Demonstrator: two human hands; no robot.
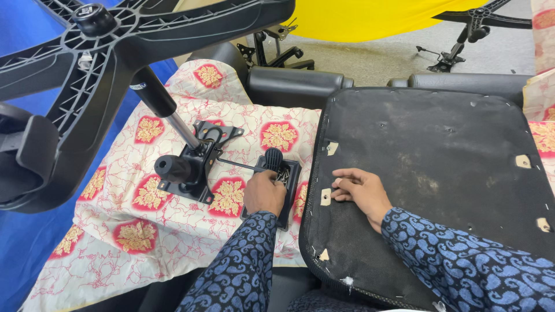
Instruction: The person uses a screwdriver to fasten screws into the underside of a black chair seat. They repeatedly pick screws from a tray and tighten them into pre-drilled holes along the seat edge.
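My left hand (pixel 264 193) reaches into a small black tray (pixel 292 186) that holds several dark screws; its fingers are curled over the screws, so what they grip is hidden. My right hand (pixel 361 190) rests flat on the black underside of an upturned chair seat (pixel 439 167), fingers by a pale mounting hole patch (pixel 326 197). Left of the tray lies a black chair tilt mechanism (pixel 193 167) with its lever (pixel 272 159), joined to a gas cylinder (pixel 165 107) and a black star base (pixel 115 46) tipped up.
A white cloth with red and gold flower patterns (pixel 139 231) covers the work surface. Black padded armrests (pixel 295 84) lie behind it. Blue sheet (pixel 23 248) on the left, yellow sheet (pixel 370 17) at the back, another chair base (pixel 480 23) far right.
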